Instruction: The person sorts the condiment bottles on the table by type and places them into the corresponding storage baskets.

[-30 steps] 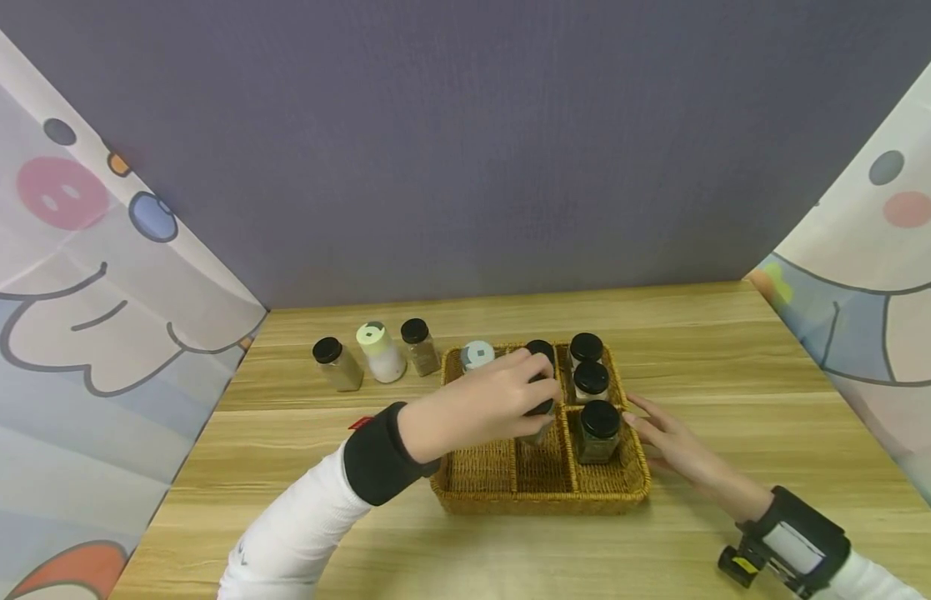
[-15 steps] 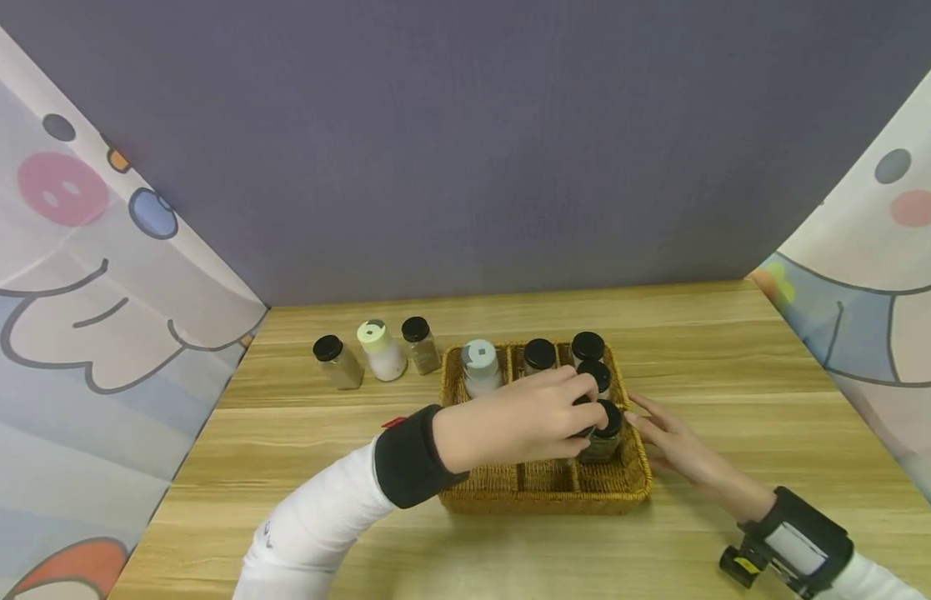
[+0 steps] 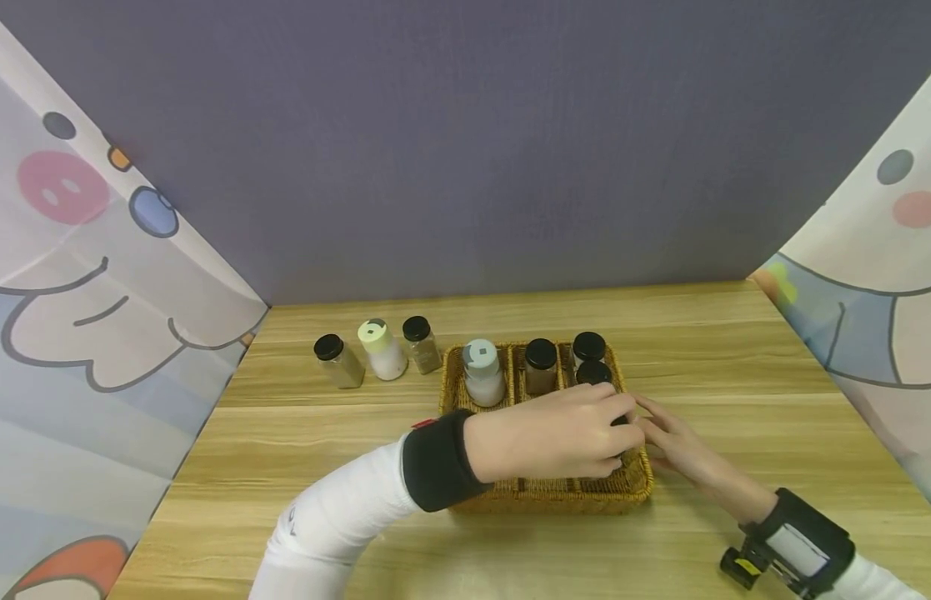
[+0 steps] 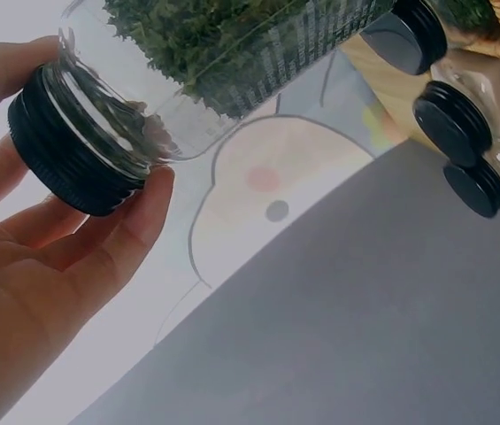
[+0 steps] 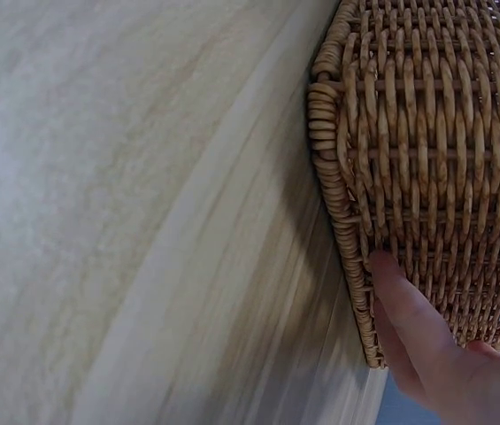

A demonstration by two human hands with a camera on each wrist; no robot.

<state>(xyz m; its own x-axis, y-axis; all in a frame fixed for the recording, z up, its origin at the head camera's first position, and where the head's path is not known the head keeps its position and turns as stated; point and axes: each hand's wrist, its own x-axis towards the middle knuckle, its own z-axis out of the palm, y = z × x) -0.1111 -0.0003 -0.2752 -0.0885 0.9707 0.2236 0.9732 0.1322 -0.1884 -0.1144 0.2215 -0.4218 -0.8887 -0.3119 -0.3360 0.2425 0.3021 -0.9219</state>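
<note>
My left hand holds a clear glass jar of dried green herbs by its black screw lid, with the fingertips round the lid. In the head view that hand is over the front right part of a divided wicker basket and hides most of the jar. My right hand rests its extended fingers against the outside of the basket's right wall. Inside the basket stand a white bottle at back left, a black-lidded jar at back middle, and two black-lidded jars at back right.
Left of the basket on the wooden table stand a black-lidded jar, a yellow-topped white bottle and another black-lidded jar. A grey panel rises behind; cartoon-printed cloth borders the sides.
My left hand has carried the herb jar rightward, from above the front middle compartment to the front right. The white bottle came into fuller view. My right hand stays against the basket.
</note>
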